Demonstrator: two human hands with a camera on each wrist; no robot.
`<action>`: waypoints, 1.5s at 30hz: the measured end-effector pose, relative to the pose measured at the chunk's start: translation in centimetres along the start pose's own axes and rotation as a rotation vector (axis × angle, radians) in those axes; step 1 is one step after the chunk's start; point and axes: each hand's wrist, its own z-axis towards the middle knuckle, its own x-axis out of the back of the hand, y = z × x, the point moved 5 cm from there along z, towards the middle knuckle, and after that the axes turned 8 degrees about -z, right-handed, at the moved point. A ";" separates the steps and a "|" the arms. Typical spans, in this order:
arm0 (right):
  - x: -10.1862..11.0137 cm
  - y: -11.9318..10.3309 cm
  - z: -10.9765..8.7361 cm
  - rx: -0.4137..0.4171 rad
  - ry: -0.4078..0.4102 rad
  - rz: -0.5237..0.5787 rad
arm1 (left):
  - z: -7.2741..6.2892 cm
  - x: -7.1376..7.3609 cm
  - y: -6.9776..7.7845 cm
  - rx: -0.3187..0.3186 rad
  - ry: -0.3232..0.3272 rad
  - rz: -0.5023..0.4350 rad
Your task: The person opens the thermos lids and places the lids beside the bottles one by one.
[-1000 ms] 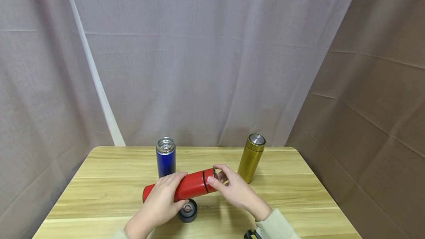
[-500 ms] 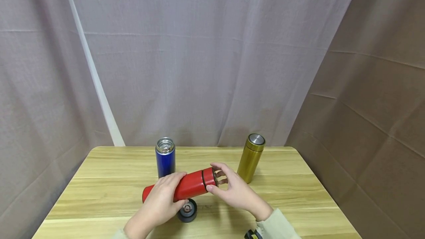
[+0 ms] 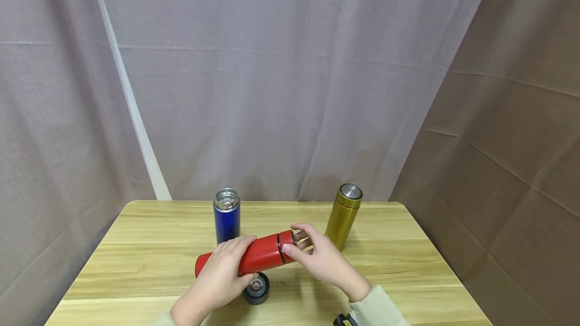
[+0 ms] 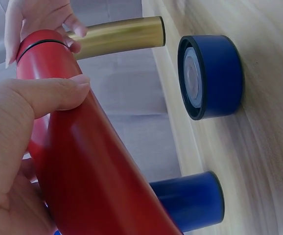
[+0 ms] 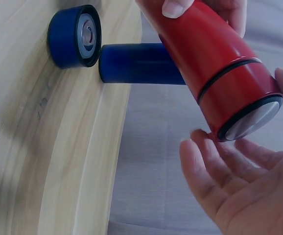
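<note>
A red vacuum flask [image 3: 262,254] lies aslant above the table, its lidded end raised to the right. My left hand [image 3: 222,268] grips it round the body, thumb along the near side. At the other end, my right hand [image 3: 321,258] has its thumb and fingertips at opposite edges of the red lid [image 5: 239,98], which sits on the flask with a thin black ring below it. The lid's silvery top faces the right palm. Below the flask, a blue lid [image 4: 212,76] rests on the table with its inside turned up.
Behind the left hand stands a blue flask [image 3: 227,220] without its lid, its steel mouth showing. A gold flask [image 3: 343,218] with its lid on stands past the right hand. Grey curtains [image 3: 281,89] hang beyond the wooden table [image 3: 149,250].
My right thumb and fingers have shifted slightly round the lid, the thumb dipping lower and coming back up. The left hand and flask have stayed almost in place.
</note>
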 end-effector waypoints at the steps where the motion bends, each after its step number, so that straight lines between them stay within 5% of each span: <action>1: 0.0 -0.1 0.0 0.017 -0.005 0.007 | 0.0 0.0 0.0 0.000 -0.001 0.002; 7: -0.2 -0.6 -0.3 0.134 -0.029 0.060 | -0.1 -0.1 -0.2 0.002 -0.005 0.010; 19: -0.2 0.2 -0.3 -0.028 -0.106 -0.061 | -0.3 -0.1 0.2 -0.076 0.012 0.037; 30: -0.8 -0.1 -0.7 0.049 -0.194 -0.041 | -0.6 -0.3 -0.3 -0.119 -0.009 0.081; 37: -1.3 -1.3 -0.9 0.171 -0.144 -0.335 | -0.6 -0.5 -0.4 -0.127 -0.028 0.091; 45: -1.6 -3.1 -0.9 0.385 0.054 -0.699 | -0.4 -0.5 -0.7 -0.061 -0.064 0.068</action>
